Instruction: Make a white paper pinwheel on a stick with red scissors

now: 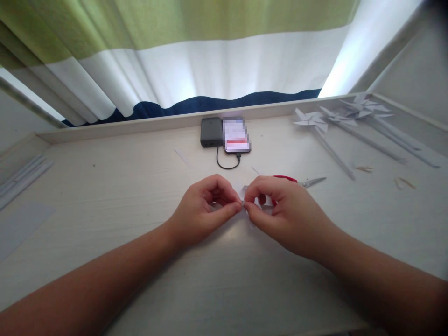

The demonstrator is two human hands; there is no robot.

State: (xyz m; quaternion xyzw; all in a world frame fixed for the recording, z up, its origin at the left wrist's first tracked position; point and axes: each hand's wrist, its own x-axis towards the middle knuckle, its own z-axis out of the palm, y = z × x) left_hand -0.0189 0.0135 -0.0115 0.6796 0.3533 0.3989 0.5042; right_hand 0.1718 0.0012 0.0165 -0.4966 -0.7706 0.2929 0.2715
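My left hand (206, 207) and my right hand (283, 210) meet fingertip to fingertip above the table, thumbs and forefingers pinched together. Between them shows a tiny whitish piece (243, 204), perhaps paper; most of it is hidden by the fingertips. Just behind the pinch, folded white paper (244, 190) peeks out, largely covered by my right hand. Beyond that hand lies a pair of scissors (315, 182) with red handles, its blades pointing right and its handles partly hidden.
A dark power bank (211, 132) is cabled to a phone (236, 135) at the back. Several paper pinwheels (311, 120) on paper sticks lie back right, near small light-brown sticks (364, 169). Rolled paper sticks (24, 176) and a paper sheet (26, 228) lie left. A raised rim (140, 127) borders the table.
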